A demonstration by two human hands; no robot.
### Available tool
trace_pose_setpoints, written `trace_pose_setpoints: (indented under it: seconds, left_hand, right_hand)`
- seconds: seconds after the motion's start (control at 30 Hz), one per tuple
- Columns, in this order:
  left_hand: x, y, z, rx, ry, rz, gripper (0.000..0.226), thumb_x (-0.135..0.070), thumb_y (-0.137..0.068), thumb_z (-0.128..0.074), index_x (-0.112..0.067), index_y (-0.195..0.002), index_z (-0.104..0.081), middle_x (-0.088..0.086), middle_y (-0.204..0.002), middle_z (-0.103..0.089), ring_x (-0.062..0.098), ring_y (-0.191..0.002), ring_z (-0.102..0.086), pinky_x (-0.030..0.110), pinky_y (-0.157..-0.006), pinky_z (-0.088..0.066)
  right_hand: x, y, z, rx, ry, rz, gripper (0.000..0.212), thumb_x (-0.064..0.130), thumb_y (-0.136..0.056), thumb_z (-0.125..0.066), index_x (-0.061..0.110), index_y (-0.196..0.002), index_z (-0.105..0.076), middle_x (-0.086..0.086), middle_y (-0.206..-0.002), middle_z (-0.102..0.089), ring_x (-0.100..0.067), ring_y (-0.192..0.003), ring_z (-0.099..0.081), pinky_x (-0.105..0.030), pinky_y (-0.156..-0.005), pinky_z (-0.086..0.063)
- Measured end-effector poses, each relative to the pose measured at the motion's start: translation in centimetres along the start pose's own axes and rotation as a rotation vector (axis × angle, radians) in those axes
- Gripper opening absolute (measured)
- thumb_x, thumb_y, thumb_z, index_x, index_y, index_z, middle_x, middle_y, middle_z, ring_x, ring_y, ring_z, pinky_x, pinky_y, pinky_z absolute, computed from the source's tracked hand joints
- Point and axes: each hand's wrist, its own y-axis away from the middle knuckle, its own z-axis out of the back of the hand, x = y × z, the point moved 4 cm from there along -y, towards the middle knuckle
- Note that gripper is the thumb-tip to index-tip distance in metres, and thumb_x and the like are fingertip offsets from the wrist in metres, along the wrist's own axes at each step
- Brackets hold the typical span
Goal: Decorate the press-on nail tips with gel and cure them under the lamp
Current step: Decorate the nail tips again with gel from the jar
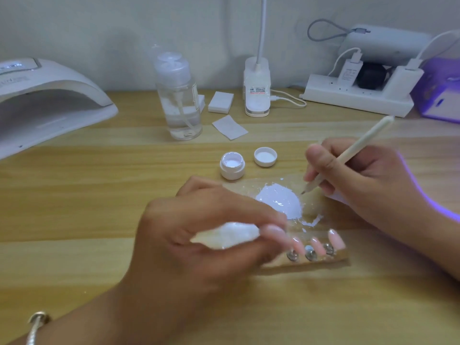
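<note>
My right hand [361,180] grips a cream nail brush [353,153] like a pen, its tip touching the right edge of a white gel blob [278,200] on a clear palette [313,207]. My left hand [199,232] pinches a white wipe [224,236] and holds the left end of a clear strip [323,260]. Several pink nail tips [333,236] stand on metal studs on that strip. An open white gel pot [232,166] and its lid [265,156] sit just behind the palette.
A white curing lamp [44,100] stands at the far left. A clear pump bottle [179,95], white wipe pads [220,102], a desk lamp base [257,88] and a power strip [358,93] line the back. A purple-lit device [440,90] is at the right edge.
</note>
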Motion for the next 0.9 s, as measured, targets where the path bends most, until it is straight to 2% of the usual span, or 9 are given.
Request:
trace_pose_setpoints:
  seconds: [0.07,0.2,0.33,0.43,0.5,0.63,0.73,0.83,0.9]
  left_hand:
    - [1.0,0.0,0.6,-0.095,0.108,0.152,0.009,-0.029,-0.074,-0.082,-0.026,-0.082,-0.078,-0.012,-0.081,-0.076,0.013,-0.074,-0.071,0.029,-0.070,-0.051]
    - [2.9,-0.3,1.1,-0.172,0.256,0.320,0.010,-0.035,-0.069,-0.081,-0.033,-0.079,-0.080,-0.006,-0.082,-0.077,0.011,-0.074,-0.066,0.035,-0.072,-0.053]
    - [3.3,-0.5,0.8,-0.123,0.282,0.349,0.012,-0.035,-0.070,-0.079,-0.032,-0.081,-0.081,0.004,-0.084,-0.075,0.015,-0.076,-0.062,0.027,-0.069,-0.047]
    - [3.5,-0.5,0.7,-0.119,0.273,0.358,0.013,-0.030,-0.070,-0.083,-0.027,-0.082,-0.082,0.016,-0.080,-0.067,0.030,-0.072,-0.055,0.021,-0.064,-0.042]
    - [3.6,-0.4,0.6,-0.118,0.269,0.370,0.010,-0.026,-0.071,-0.084,-0.025,-0.081,-0.082,0.021,-0.079,-0.065,0.035,-0.071,-0.053,0.020,-0.063,-0.042]
    - [3.5,-0.4,0.5,-0.083,0.275,0.372,0.009,-0.026,-0.071,-0.085,-0.029,-0.078,-0.081,0.014,-0.077,-0.070,0.014,-0.067,-0.056,0.019,-0.061,-0.043]
    - [3.4,-0.3,0.4,-0.072,0.283,0.390,0.007,-0.037,-0.072,-0.078,-0.033,-0.077,-0.080,0.009,-0.080,-0.073,0.008,-0.064,-0.056,0.021,-0.058,-0.043]
    - [3.4,-0.3,0.3,-0.065,0.269,0.382,0.008,-0.037,-0.074,-0.076,-0.033,-0.079,-0.081,0.007,-0.079,-0.073,0.003,-0.060,-0.051,0.017,-0.053,-0.040]
    - [3.3,-0.4,0.2,-0.049,0.265,0.360,0.010,-0.036,-0.075,-0.075,-0.031,-0.081,-0.081,-0.002,-0.075,-0.071,0.002,-0.060,-0.049,0.013,-0.054,-0.038]
  right_hand:
    - [0.1,0.1,-0.4,0.046,0.040,0.005,0.040,0.046,-0.095,-0.053,0.023,-0.067,-0.070,0.001,-0.057,-0.060,-0.005,-0.054,-0.055,-0.014,-0.054,-0.043]
    - [0.2,0.2,-0.8,0.062,-0.004,-0.022,0.036,0.048,-0.092,-0.054,0.024,-0.071,-0.072,0.000,-0.062,-0.066,-0.010,-0.052,-0.063,-0.017,-0.047,-0.048]
    - [0.2,0.3,-0.9,0.065,0.007,-0.042,0.036,0.048,-0.092,-0.056,0.024,-0.073,-0.073,-0.005,-0.062,-0.066,-0.014,-0.048,-0.064,-0.023,-0.043,-0.051]
    - [0.3,0.3,-0.8,0.047,0.007,-0.044,0.036,0.050,-0.091,-0.056,0.025,-0.073,-0.073,-0.004,-0.062,-0.066,-0.013,-0.048,-0.062,-0.022,-0.043,-0.049]
    - [0.4,0.2,-0.7,0.038,0.020,-0.044,0.035,0.049,-0.092,-0.056,0.026,-0.072,-0.073,-0.002,-0.062,-0.066,-0.013,-0.050,-0.062,-0.021,-0.045,-0.049]
    - [0.2,0.1,-0.8,0.043,0.035,-0.052,0.035,0.046,-0.091,-0.056,0.025,-0.070,-0.073,-0.002,-0.060,-0.065,-0.018,-0.050,-0.064,-0.026,-0.044,-0.050]
    - [0.4,0.1,-0.6,0.033,0.052,-0.010,0.036,0.044,-0.094,-0.054,0.024,-0.070,-0.073,0.001,-0.059,-0.065,-0.009,-0.052,-0.061,-0.019,-0.050,-0.047]
    - [0.7,0.0,-0.2,-0.018,0.033,0.023,0.036,0.041,-0.095,-0.053,0.019,-0.073,-0.072,0.006,-0.059,-0.064,-0.007,-0.057,-0.062,-0.021,-0.057,-0.048]
    - [1.0,-0.1,0.0,-0.063,0.007,0.032,0.036,0.037,-0.097,-0.053,0.015,-0.076,-0.072,0.007,-0.064,-0.067,-0.006,-0.060,-0.064,-0.021,-0.056,-0.049]
